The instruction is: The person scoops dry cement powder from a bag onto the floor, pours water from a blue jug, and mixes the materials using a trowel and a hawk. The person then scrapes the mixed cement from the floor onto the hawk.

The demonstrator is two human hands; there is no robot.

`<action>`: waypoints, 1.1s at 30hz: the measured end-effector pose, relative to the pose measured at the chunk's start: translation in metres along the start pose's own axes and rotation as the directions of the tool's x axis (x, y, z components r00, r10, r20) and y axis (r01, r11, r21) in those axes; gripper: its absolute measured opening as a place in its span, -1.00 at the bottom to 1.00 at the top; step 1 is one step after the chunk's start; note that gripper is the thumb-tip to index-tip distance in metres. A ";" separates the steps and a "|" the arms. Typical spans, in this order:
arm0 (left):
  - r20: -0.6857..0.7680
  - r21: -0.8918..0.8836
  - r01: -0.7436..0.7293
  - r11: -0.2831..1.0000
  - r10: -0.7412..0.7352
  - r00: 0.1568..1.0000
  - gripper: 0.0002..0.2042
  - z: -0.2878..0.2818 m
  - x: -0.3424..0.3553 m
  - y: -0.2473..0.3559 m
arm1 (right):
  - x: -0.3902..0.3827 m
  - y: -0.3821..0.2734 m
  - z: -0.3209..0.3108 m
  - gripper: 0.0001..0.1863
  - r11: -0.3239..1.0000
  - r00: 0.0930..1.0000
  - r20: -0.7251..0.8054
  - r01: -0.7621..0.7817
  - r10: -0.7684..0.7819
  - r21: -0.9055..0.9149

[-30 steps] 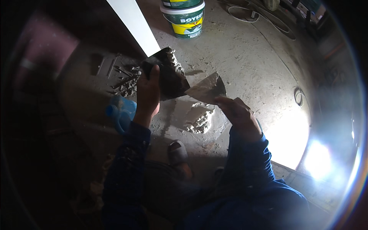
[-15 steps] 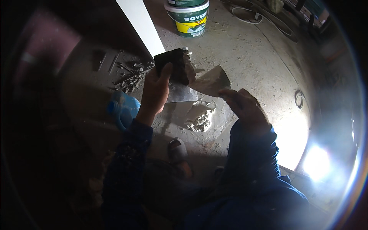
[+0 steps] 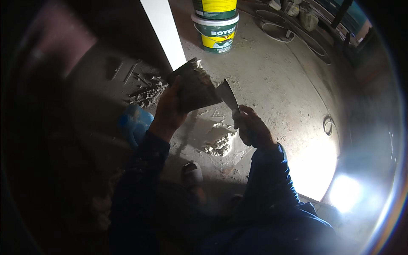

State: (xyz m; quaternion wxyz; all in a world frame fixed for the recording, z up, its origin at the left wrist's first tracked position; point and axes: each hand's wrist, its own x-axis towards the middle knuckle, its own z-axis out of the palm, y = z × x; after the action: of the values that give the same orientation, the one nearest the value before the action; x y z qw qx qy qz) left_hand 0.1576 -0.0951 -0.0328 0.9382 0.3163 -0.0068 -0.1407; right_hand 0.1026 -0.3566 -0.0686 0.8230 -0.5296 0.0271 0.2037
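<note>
My left hand [image 3: 170, 106] is closed on the near left side of a dark, flat rectangular plate [image 3: 196, 90], thumb on its upper face. A rough heap of grey-white putty [image 3: 203, 74] clings along the plate's far right edge. In my right hand [image 3: 253, 127] is a putty knife [image 3: 228, 95], gripped by its handle, which the fingers mostly hide. Its flared metal blade is tilted up and seen at a slant, close beside the plate's right corner; whether they touch I cannot tell. Below, a pile of wet putty [image 3: 220, 146] lies on the floor.
Two stacked green and yellow buckets [image 3: 216, 36] stand beyond the plate, right of a white post [image 3: 163, 32]. Left of my left forearm is a blue plastic jug [image 3: 138, 123], near scattered debris [image 3: 146, 91]. Cable loops [image 3: 278, 33] lie far right; a bright lamp [image 3: 345, 193] glares at right.
My right hand has moved left and down, turning the putty knife from broadside to a steeper slant. The plate has rotated in my left hand. The whole view has shifted, showing more of the buckets.
</note>
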 end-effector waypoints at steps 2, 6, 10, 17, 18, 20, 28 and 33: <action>0.006 -0.022 -0.015 1.000 0.015 1.000 -0.63 0.002 0.000 -0.003 | 0.001 0.008 0.003 -0.51 0.995 0.996 -0.024 -0.085 0.087 0.058; -0.076 0.044 -0.088 0.995 0.091 0.993 -0.63 0.005 0.000 -0.005 | -0.002 0.010 0.009 -0.52 0.997 0.993 0.117 0.023 -0.032 0.073; -0.151 0.204 -0.105 0.973 0.137 0.979 -0.57 -0.005 0.001 0.002 | 0.004 0.009 0.012 -0.57 0.982 0.997 0.082 0.026 -0.011 -0.188; -0.373 0.295 -0.174 0.940 0.281 0.884 -0.62 -0.045 0.003 0.036 | 0.029 0.017 0.008 -0.66 0.877 0.993 -0.121 -0.041 -0.020 -0.479; -0.435 0.346 -0.220 0.912 0.363 0.824 -0.60 -0.051 0.003 0.036 | 0.031 0.014 0.006 -0.68 0.842 0.989 -0.144 -0.059 -0.022 -0.536; -0.530 0.444 -0.241 0.863 0.470 0.706 -0.54 -0.064 0.004 0.040 | 0.039 0.010 0.014 -0.67 0.736 0.979 -0.035 0.127 -0.200 -0.665; -0.707 0.547 -0.046 0.836 0.491 0.510 -0.55 -0.088 0.005 0.061 | 0.084 0.008 0.078 -0.67 0.159 0.743 0.336 0.507 -0.579 -0.847; -0.679 0.693 0.096 0.715 0.602 0.421 -0.44 -0.082 -0.001 0.056 | 0.105 0.009 0.092 -0.69 0.057 0.729 0.435 0.542 -0.528 -0.839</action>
State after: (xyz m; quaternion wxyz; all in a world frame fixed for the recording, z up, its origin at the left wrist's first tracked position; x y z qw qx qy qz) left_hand 0.1792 -0.0033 -0.0652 0.6424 0.6340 0.3758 0.2099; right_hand 0.1799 -0.2398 -0.0634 0.3662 -0.8709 -0.2982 -0.1358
